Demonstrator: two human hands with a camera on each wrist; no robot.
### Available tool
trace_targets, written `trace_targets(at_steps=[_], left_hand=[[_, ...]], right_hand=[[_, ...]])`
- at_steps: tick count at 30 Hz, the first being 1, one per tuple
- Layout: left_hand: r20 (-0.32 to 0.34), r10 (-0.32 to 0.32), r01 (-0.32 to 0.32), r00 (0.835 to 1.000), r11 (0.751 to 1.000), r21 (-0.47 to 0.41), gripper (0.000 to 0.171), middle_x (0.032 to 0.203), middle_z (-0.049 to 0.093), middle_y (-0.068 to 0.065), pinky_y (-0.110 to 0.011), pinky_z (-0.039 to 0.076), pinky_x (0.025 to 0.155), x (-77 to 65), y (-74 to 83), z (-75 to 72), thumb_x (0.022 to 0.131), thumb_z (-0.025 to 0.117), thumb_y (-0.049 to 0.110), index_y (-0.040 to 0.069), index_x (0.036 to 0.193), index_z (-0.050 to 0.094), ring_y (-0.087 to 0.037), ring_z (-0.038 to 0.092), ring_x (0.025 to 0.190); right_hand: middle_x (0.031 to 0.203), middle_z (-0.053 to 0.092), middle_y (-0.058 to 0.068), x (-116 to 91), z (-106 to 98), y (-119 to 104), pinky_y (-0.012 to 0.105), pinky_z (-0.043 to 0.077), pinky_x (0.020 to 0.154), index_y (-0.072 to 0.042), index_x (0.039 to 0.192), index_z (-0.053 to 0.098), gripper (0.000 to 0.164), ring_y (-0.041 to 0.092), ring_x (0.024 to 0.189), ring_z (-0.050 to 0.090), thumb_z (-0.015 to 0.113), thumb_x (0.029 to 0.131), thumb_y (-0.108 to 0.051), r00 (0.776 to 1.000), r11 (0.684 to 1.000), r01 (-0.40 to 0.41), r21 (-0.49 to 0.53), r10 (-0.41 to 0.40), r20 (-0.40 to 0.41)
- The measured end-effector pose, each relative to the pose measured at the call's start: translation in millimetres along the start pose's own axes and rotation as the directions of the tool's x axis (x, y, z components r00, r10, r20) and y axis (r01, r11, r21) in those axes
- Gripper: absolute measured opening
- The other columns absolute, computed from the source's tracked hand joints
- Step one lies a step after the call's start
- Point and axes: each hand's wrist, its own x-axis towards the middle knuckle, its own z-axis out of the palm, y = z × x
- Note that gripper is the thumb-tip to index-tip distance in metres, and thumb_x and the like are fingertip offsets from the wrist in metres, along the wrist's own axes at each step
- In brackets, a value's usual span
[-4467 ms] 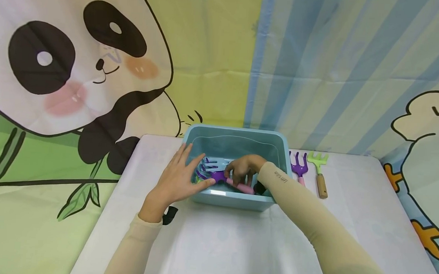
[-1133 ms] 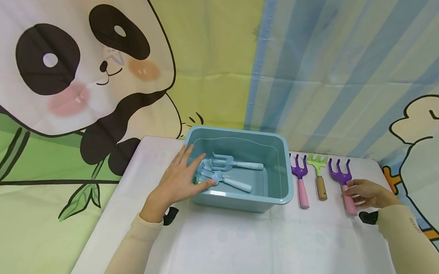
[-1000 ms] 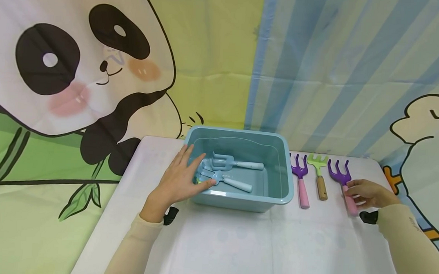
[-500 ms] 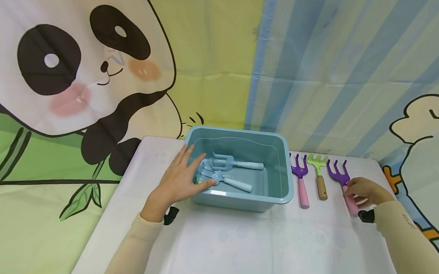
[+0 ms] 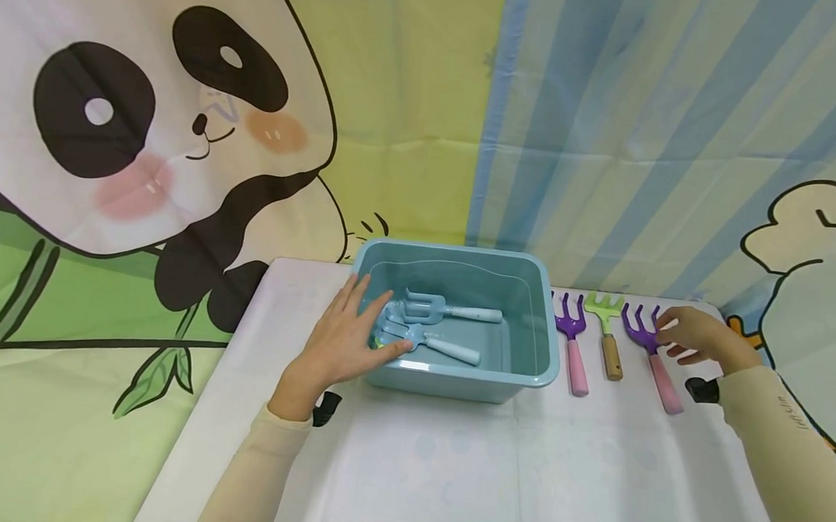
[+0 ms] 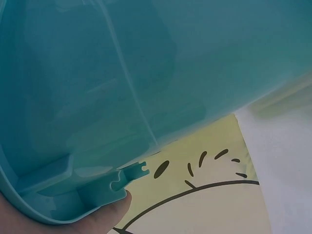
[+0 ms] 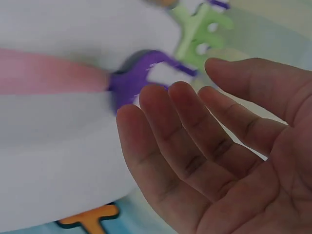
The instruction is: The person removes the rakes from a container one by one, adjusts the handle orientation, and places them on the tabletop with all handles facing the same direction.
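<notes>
My left hand (image 5: 340, 343) rests with spread fingers on the left rim of a blue plastic bin (image 5: 455, 383). In the left wrist view, a finger (image 6: 109, 212) lies along the rim's outer edge. At the right, my right hand (image 5: 705, 336) hovers beside the tines of a purple hand fork (image 5: 667, 385) with a pink handle. Its fingers are loosely bent and hold nothing, as the right wrist view shows, where the fork's purple head (image 7: 122, 83) lies just past the fingertips. Inside the bin lie light-blue garden tools, among them a fork (image 5: 452, 350) and a wider-headed tool (image 5: 472, 314).
Left of that fork lie a green hand rake (image 5: 611, 355) with a wooden handle and another purple fork (image 5: 577, 369) with a pink handle, side by side on the white table (image 5: 450, 480). A printed curtain (image 5: 409, 136) hangs right behind the table.
A purple fork has gone from the bin to the right end of the row. My right hand has let go of its handle and moved up beside its tines. The left hand stays put.
</notes>
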Motion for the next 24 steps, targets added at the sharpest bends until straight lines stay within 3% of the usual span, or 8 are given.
trace_targets(at_steps=[5, 11, 17, 24], left_hand=[[-0.001, 0.0, 0.0, 1.0, 1.0, 0.004, 0.101, 0.165, 0.013, -0.017, -0.055, 0.014, 0.118, 0.9, 0.0, -0.3, 0.082, 0.037, 0.089, 0.019, 0.156, 0.038, -0.031, -0.003, 0.152], [-0.006, 0.005, -0.005, 1.0, 1.0, 0.001, 0.102, 0.164, 0.014, -0.018, -0.055, 0.014, 0.118, 1.4, 0.0, 0.1, 0.082, 0.037, 0.089, 0.018, 0.156, 0.039, -0.032, -0.003, 0.152], [-0.004, 0.003, -0.003, 1.0, 1.0, 0.004, 0.101, 0.164, 0.014, -0.017, -0.054, 0.013, 0.118, 1.1, -0.4, 1.2, 0.083, 0.036, 0.089, 0.018, 0.156, 0.038, -0.032, -0.003, 0.152], [-0.014, 0.014, -0.014, 1.0, 1.0, 0.008, 0.102, 0.164, 0.016, -0.018, -0.054, 0.015, 0.118, 1.2, -0.5, 1.3, 0.082, 0.037, 0.088, 0.018, 0.155, 0.039, -0.033, -0.002, 0.152]], right_hand=[[0.104, 0.06, 0.018, -11, 0, -37, 0.044, 0.058, 0.076, 0.015, 0.133, 0.039, 0.05, 0.03, 0.091, 0.061, 0.059, 0.1, -0.016, 0.989, 0.988, 0.145, -0.061, -0.147, -0.013], [0.105, 0.062, 0.019, -28, 9, -89, 0.041, 0.058, 0.071, 0.012, 0.13, 0.044, 0.043, 0.024, 0.083, 0.062, 0.058, 0.102, -0.016, 0.948, 0.942, 0.31, -0.131, -0.317, -0.037], [0.113, 0.064, 0.021, -43, 20, -137, 0.045, 0.059, 0.076, 0.005, 0.13, 0.051, 0.038, 0.026, 0.089, 0.066, 0.06, 0.101, -0.019, 0.907, 0.894, 0.407, -0.189, -0.42, -0.035], [0.117, 0.062, 0.02, -57, 37, -189, 0.046, 0.057, 0.082, 0.0, 0.132, 0.052, 0.036, 0.029, 0.096, 0.064, 0.06, 0.102, -0.019, 0.877, 0.864, 0.474, -0.17, -0.481, 0.004]])
